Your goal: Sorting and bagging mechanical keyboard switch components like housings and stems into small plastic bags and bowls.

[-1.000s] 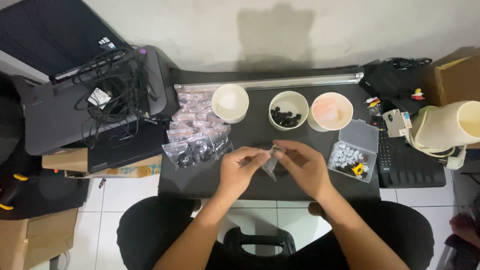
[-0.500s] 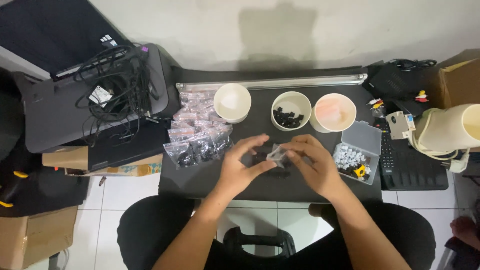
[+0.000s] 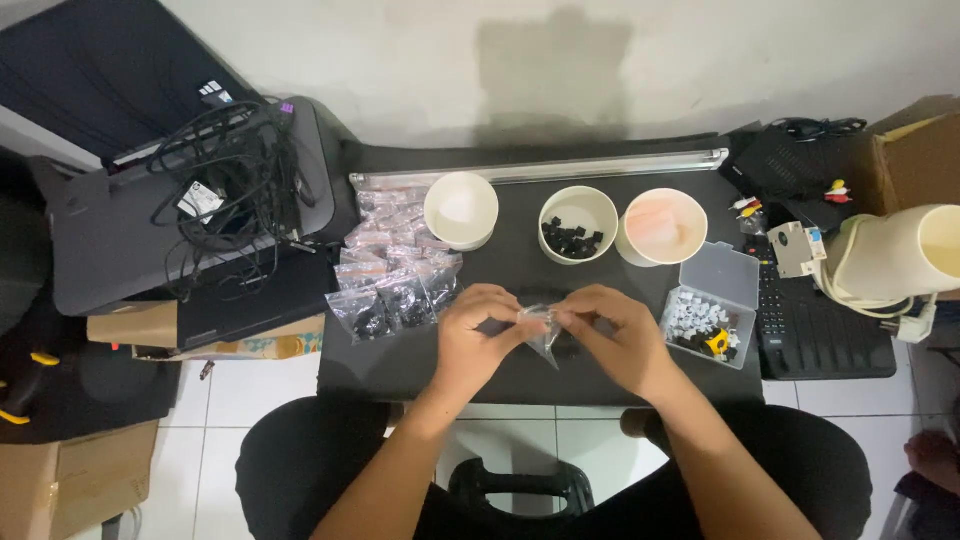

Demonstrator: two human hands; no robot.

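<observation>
Both hands, left hand (image 3: pixel 478 333) and right hand (image 3: pixel 612 335), have stayed together above the tabletop (image 3: pixel 510 265); fingers now pinch the small clear bag (image 3: pixel 541 328) by its top edge.

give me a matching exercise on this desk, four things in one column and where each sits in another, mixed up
Things:
1. small clear bag
2. bowl of black parts
3. clear plastic box
4. pile of bags

Places:
A. to the right of the right hand
B. held between both hands
C. to the left of the left hand
D. middle of the row of three bowls

Pairs: 1-B, 2-D, 3-A, 4-C
</observation>
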